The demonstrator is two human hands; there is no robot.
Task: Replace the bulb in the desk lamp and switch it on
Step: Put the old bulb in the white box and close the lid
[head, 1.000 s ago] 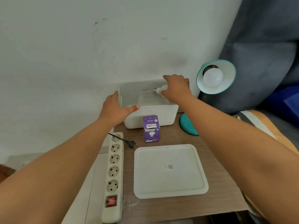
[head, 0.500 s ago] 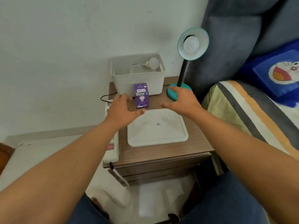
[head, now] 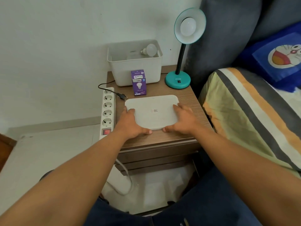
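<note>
White lid (head: 152,111) on the surface (head: 187,101) is gripped at both near corners by left hand (head: 132,123) and right hand (head: 183,120), arms stretched forward.

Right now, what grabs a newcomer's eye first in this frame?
Both hands, left hand and right hand, gripping the white bin lid flat on the wooden nightstand. Behind it, the teal desk lamp stands at the right rear with a bulb in its shade, unlit. A spare bulb lies in the open white bin, with a purple Ecolink box in front.
</note>
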